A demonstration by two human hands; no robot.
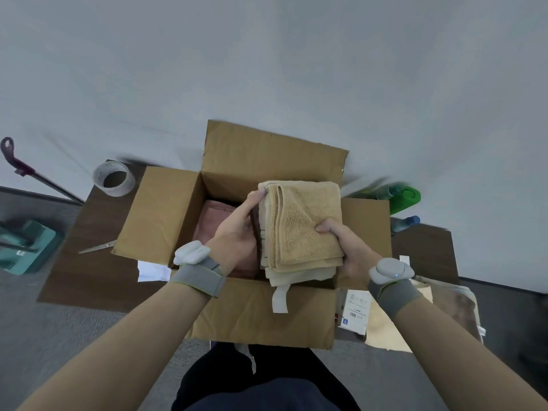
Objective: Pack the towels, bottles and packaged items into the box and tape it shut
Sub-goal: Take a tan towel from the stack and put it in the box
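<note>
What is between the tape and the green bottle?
In the head view, the open box sits between the tape and the green bottle; the left hand and right hand hold folded towels over it.

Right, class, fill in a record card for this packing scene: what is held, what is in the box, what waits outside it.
Held: stack of folded towels, tan on top, gripped by left hand and right hand above the box
Box state: open, flaps out
Inside: pink towel
Left of it: tape roll, scissors
Right of it: bottles, packaged item
</note>
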